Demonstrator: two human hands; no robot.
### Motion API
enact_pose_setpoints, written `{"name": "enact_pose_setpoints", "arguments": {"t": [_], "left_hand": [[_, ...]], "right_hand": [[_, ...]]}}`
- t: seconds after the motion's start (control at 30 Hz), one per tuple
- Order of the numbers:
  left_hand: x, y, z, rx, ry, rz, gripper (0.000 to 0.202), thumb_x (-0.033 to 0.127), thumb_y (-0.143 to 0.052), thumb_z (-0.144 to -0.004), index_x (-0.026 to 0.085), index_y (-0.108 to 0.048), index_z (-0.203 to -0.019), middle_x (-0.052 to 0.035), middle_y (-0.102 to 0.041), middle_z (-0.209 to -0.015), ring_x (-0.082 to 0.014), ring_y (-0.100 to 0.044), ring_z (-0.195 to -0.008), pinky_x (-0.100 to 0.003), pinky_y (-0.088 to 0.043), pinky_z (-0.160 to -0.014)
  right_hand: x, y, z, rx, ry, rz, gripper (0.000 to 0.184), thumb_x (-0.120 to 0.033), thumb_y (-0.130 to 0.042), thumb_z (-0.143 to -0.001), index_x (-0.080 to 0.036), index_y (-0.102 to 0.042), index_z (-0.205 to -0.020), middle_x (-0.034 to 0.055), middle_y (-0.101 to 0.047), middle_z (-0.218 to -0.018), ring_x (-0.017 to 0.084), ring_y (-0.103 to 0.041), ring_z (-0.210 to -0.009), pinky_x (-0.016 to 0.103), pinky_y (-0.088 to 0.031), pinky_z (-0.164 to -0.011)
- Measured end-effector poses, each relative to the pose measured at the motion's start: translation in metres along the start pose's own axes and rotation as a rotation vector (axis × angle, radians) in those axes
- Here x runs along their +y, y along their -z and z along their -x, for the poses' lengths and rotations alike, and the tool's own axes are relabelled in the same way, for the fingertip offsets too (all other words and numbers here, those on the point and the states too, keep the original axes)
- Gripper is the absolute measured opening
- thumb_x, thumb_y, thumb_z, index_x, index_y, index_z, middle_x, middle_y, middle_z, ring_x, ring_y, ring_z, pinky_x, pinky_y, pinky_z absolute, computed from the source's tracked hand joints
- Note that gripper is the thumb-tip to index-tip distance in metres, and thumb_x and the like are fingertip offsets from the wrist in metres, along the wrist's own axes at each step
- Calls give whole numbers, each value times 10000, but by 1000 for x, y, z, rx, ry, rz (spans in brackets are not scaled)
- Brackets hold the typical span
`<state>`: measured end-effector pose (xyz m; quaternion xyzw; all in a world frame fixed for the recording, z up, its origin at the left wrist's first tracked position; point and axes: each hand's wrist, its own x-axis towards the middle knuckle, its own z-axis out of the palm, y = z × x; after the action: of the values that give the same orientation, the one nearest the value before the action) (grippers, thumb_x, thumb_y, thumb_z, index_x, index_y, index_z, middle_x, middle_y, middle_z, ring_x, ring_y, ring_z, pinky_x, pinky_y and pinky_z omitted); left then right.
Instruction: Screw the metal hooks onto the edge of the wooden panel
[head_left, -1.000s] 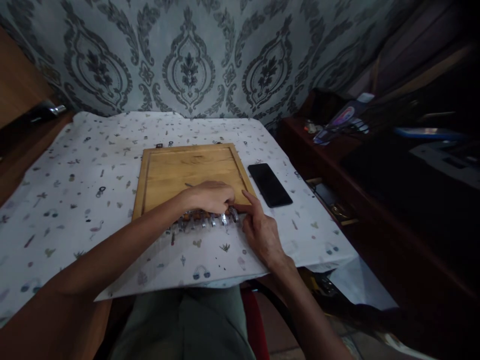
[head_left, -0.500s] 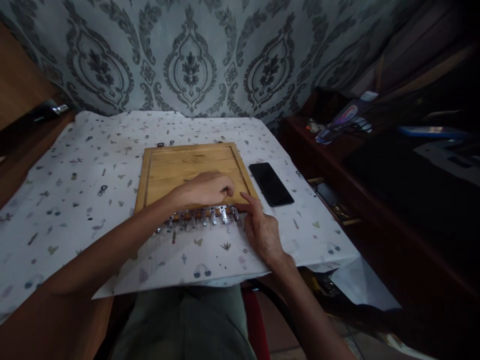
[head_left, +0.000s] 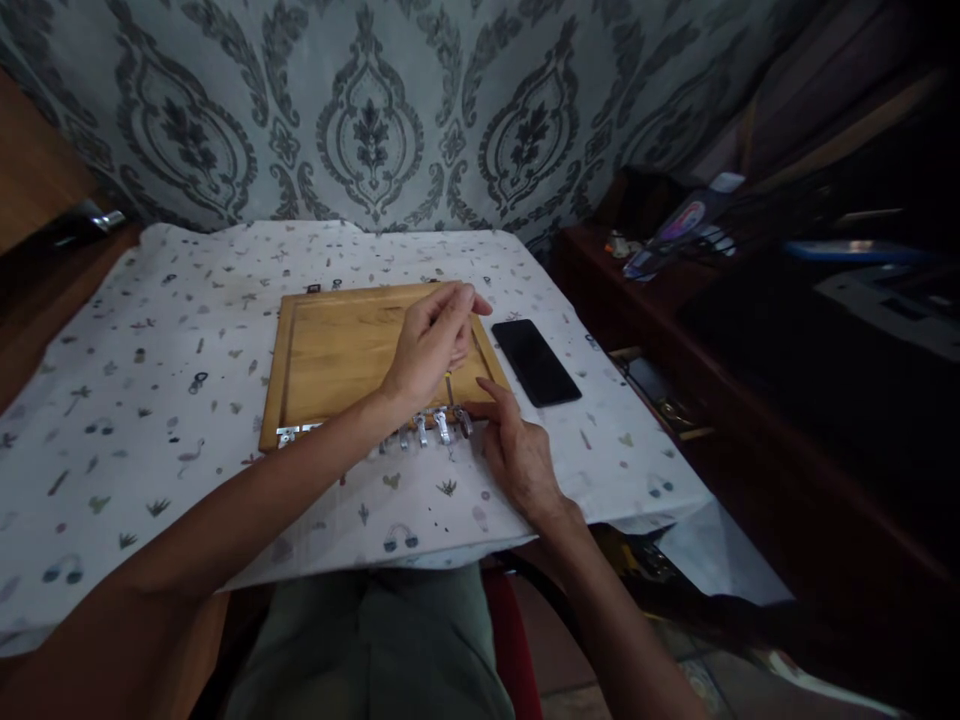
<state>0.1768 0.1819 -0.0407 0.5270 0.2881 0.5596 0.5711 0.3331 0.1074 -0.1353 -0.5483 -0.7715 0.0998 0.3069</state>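
A yellowish wooden board (head_left: 337,345) with a raised frame lies on the table, and several shiny metal clips (head_left: 442,428) hang along its near edge. Above the board's right part, my left hand (head_left: 439,335) is closed in an upright fist. Below the fist shows a thin dark shaft with a bit of yellow, which looks like a screwdriver (head_left: 450,388); its tip comes down near the clips. My right hand (head_left: 521,455) rests at the near right corner, one finger stretched over the board and another digit against the end clip. My left forearm covers part of the clip row.
A black phone (head_left: 536,362) lies right of the board on the white patterned tablecloth (head_left: 187,350). Farther right, a dark red cabinet (head_left: 600,280) carries a clear bottle (head_left: 682,225) and other items. A patterned wall covering (head_left: 371,130) rises behind the table.
My left hand has risen from lying low over the board to an upright fist farther right, uncovering the shaft below it. My right hand stays at the end clip.
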Motion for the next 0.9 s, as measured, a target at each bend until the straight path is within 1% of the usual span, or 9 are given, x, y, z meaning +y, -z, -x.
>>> {"name": "enact_pose_setpoints", "arguments": {"t": [0.1, 0.23, 0.4, 0.5, 0.77, 0.9], "left_hand": [[-7, -3, 2, -26, -57, 34, 417, 577, -569, -1000, 198, -577, -827, 101, -284, -502, -56, -226, -417, -218, -213, -418], [-8, -7, 3, -48, -121, 49, 426, 604, -601, -973, 204, -577, -828, 105, -271, -502, -55, -221, -415, -222, -205, -417], [0, -12, 4, -19, -58, -33, 367, 511, -543, -1026, 212, -562, -815, 90, -274, -505, -68, -248, -445, -234, -247, -448], [1, -13, 5, -21, -38, -62, 358, 501, -537, -1030, 211, -562, -821, 87, -286, -513, -73, -270, -456, -239, -266, -464], [-3, -12, 5, -55, -34, -66, 350, 505, -544, -1026, 209, -557, -840, 92, -305, -519, -71, -256, -454, -244, -245, -471], [-2, -13, 5, -73, -12, -52, 326, 456, -529, -1040, 196, -569, -848, 93, -322, -517, -64, -244, -449, -236, -224, -463]], "right_hand": [[0, 0, 0, 1, -23, -10, 641, -45, -431, -877, -227, -424, -1491, 66, -842, -1146, 246, -828, -925, 353, -656, -780], [0, 0, -1, 0, -27, -26, 641, -44, -439, -867, -217, -436, -1484, 71, -842, -1145, 248, -826, -912, 357, -654, -772], [-2, 0, -1, 6, -22, -48, 641, -40, -429, -866, -209, -440, -1484, 76, -841, -1141, 247, -825, -922, 366, -655, -776], [-2, 0, -1, 8, -19, -46, 649, -36, -431, -862, -206, -438, -1488, 77, -844, -1127, 240, -825, -919, 357, -655, -770], [-3, 1, -2, 2, -24, -47, 594, -59, -408, -882, -185, -446, -1461, 90, -844, -1122, 255, -828, -940, 371, -651, -766], [-3, 1, -2, 6, -14, -49, 582, -63, -417, -878, -188, -446, -1446, 91, -844, -1119, 254, -828, -934, 372, -648, -765]]}}
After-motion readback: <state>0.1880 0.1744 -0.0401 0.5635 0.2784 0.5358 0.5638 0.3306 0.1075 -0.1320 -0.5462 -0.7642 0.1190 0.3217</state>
